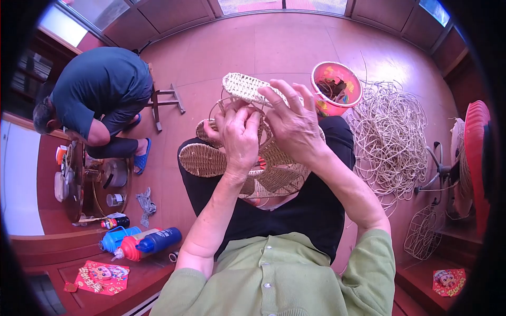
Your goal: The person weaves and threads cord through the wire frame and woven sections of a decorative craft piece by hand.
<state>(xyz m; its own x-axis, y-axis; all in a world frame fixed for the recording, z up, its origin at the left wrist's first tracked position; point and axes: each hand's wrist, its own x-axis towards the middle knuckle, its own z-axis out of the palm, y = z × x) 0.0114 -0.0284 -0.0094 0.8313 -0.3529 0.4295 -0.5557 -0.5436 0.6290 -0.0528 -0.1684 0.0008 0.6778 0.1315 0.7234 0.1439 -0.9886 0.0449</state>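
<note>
A woven straw piece with several rounded, petal-like panels (203,160) on a wire frame rests over my lap. My left hand (240,138) is closed at its upper part, with the fingers pinched around the frame near the top panel. My right hand (296,122) lies over the right side, its fingers raised and spread near the end of the top panel (245,87); its thumb is partly hidden. Between the lower panels, small orange-red bits show. What lies inside the left fingertips is too small to make out.
At the left a person (103,89) bends over a round table (79,181). A red bucket (331,109) and a heap of cord (392,142) are on the floor at the right. Bottles (158,239) lie lower left; a wire frame (424,231) stands lower right.
</note>
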